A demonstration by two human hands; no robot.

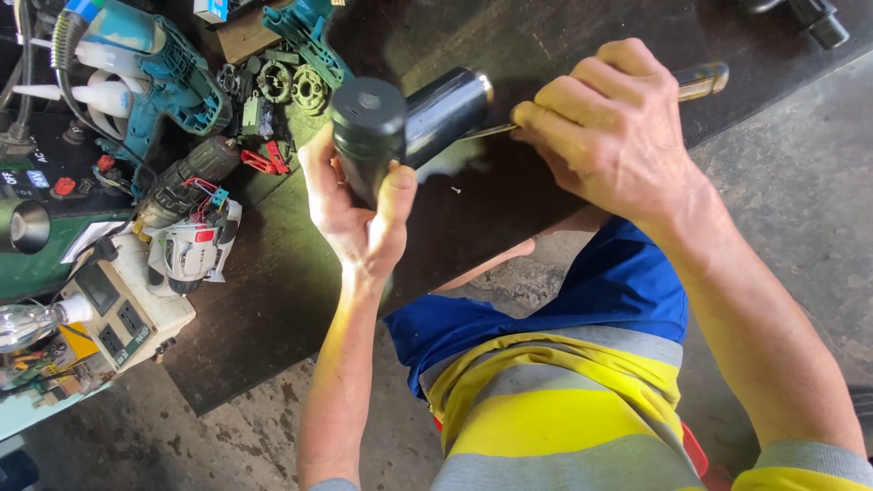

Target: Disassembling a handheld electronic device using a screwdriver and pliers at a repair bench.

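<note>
Left hand [359, 214] fingers clamped round black cylinder [400, 123]; right hand [609, 136] fingers closed on screwdriver [700, 82], tip at far end; housing still assembled above surface [273, 300]

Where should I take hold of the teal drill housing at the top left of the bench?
Probably by its handle, coming from above. The teal drill housing lies flat on the dark bench with loose parts crowded to its right, so a top approach looks clearest. Both the left hand and right hand are occupied.
</note>
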